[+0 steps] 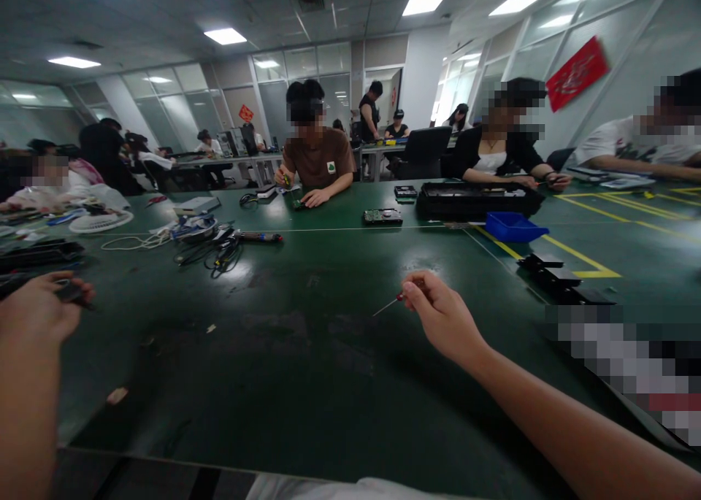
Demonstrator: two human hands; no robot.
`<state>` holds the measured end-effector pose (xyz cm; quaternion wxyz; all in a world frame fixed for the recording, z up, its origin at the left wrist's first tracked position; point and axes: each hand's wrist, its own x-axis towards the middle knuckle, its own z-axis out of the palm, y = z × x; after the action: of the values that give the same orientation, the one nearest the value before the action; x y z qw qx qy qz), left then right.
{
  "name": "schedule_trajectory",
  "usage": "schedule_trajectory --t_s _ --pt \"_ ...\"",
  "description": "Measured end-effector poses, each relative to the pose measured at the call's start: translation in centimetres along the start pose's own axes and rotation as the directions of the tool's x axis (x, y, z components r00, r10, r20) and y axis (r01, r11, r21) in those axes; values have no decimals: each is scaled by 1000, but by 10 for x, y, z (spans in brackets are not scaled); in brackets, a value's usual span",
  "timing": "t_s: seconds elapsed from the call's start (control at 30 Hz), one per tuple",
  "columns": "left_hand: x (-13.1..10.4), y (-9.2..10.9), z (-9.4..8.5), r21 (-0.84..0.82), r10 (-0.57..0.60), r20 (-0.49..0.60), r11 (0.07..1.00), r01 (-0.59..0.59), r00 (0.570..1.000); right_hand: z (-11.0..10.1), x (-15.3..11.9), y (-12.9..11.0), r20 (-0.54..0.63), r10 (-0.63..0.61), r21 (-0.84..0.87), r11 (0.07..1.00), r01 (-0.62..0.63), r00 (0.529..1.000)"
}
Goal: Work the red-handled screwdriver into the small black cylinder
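Observation:
My right hand is closed around a small screwdriver with a red handle. Its thin metal shaft points left and down, above the green tabletop. At the far left, my left hand has its fingers closed on a dark part whose kind I cannot make out. Beyond that hand lies a black plastic piece. Small light scraps rest on the table between my arms.
Bundled cables lie at the left centre. A hard drive, a long black housing and a blue bin stand farther back. Black brackets line the right. Several people sit around; one opposite handles a circuit board.

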<state>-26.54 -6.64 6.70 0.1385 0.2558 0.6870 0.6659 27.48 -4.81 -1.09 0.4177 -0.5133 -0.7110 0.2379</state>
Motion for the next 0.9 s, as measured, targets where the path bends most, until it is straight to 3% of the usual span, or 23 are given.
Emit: schedule_trajectory --t_s 0.1,0.17,0.2,0.33,0.5,0.6,0.73,0.83,0.9 --pt "-8 -6 31 -198 -9 91 980 27 996 -1 0 0 -10 10 -10 1000 -10 1000" --pt "-32 -2 62 -276 55 241 961 14 969 -1 0 0 -8 23 -23 999 -23 1000" --pt "-48 2 79 -284 72 353 958 34 933 -1 0 0 -6 28 -28 999 -28 1000" --pt "-121 10 138 -236 95 677 967 93 730 -1 -1 1 -12 19 -17 1000 -19 1000" --pt "-206 6 186 -173 125 891 982 72 437 -1 -3 2 -20 -24 18 1000 24 1000" --pt "-245 2 203 -137 141 944 990 -34 298 -3 -4 -2 -15 -44 16 999 45 999" --pt "-276 -4 210 -113 146 961 982 -149 234 -6 -5 -12 1 -59 -78 995 59 998" --pt "-281 -15 207 -110 158 973 959 -263 167 -7 -7 -16 -7 -83 -100 992 82 996" --pt "-280 -25 204 -98 163 975 926 -366 151 -8 -9 -17 -25 -100 -104 990 97 995"
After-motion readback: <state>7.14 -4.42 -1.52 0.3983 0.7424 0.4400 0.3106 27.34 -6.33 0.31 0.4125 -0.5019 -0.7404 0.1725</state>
